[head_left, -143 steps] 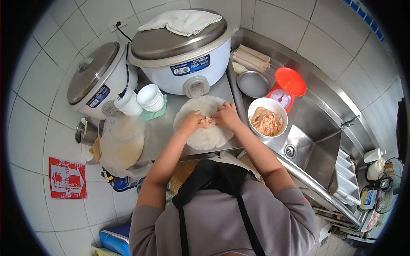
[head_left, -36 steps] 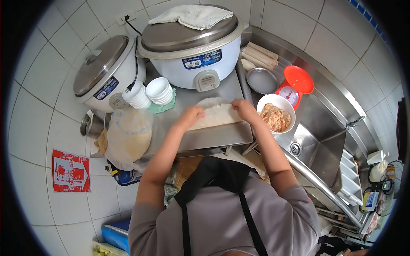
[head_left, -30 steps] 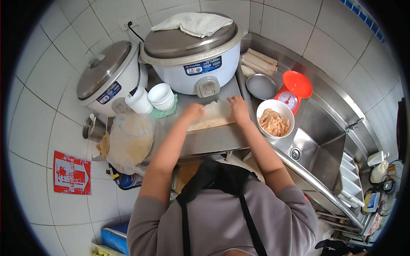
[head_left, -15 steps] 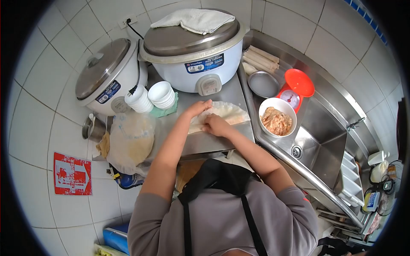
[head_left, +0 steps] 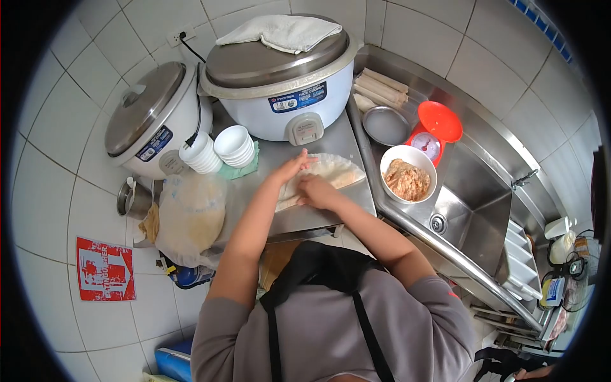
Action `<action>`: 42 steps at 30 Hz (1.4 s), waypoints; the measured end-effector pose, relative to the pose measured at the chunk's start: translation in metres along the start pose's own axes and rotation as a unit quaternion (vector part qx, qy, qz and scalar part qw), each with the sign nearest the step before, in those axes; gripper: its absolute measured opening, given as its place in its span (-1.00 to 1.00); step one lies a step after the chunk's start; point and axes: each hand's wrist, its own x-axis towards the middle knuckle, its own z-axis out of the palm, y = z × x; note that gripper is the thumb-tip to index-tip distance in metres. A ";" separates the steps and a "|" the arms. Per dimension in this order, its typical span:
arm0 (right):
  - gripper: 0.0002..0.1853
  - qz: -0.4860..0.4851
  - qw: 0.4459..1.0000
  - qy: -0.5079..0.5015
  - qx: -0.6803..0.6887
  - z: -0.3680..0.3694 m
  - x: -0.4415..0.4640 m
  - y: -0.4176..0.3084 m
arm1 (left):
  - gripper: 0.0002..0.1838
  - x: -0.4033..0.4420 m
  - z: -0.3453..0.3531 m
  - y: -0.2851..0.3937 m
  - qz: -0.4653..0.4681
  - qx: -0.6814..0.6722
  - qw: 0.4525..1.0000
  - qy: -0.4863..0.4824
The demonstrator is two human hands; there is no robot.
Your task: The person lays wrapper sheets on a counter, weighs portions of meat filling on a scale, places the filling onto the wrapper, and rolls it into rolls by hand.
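Observation:
A thin, pale, translucent wrapper (head_left: 344,177) lies folded over on the steel table (head_left: 254,198), with a long edge facing me. My left hand (head_left: 294,168) is at its far left side, fingers stretched out and apart. My right hand (head_left: 320,193) bends over the near edge, its fingers curled against the wrapper; the fingertips are partly hidden. A white bowl of minced, orange-flecked filling (head_left: 407,181) stands to the right. Several pale rolls (head_left: 382,88) lie behind a round metal pan (head_left: 386,125). A plastic bag with round, pale sheets (head_left: 191,213) rests at the left.
Two rice cookers (head_left: 280,105) stand at the back and left, one topped by a white cloth (head_left: 280,33). Stacked white cups (head_left: 234,146) are before them. A red scale (head_left: 426,145) stands beside the bowl, and a sink (head_left: 471,210) lies to the right.
My left hand's fingers have spread and lifted slightly at the wrapper's far side. My right hand stays at the near edge. The whole view has shifted a little.

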 end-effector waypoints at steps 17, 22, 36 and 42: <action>-0.69 0.072 0.997 -0.020 0.019 -0.030 -0.038 0.036 | -0.54 -0.022 0.042 -0.004 0.135 0.185 0.950 0.213; -0.69 0.084 0.996 -0.013 0.010 -0.043 -0.050 0.040 | -0.62 -0.025 0.049 0.001 0.161 0.219 0.928 0.255; -0.68 0.070 0.997 -0.007 0.019 -0.049 -0.077 0.063 | -0.63 -0.071 0.076 0.010 0.244 0.238 0.930 0.141; -0.70 0.099 0.995 -0.017 -0.011 -0.069 -0.092 0.081 | -0.56 -0.107 0.045 -0.012 0.168 0.244 0.944 0.144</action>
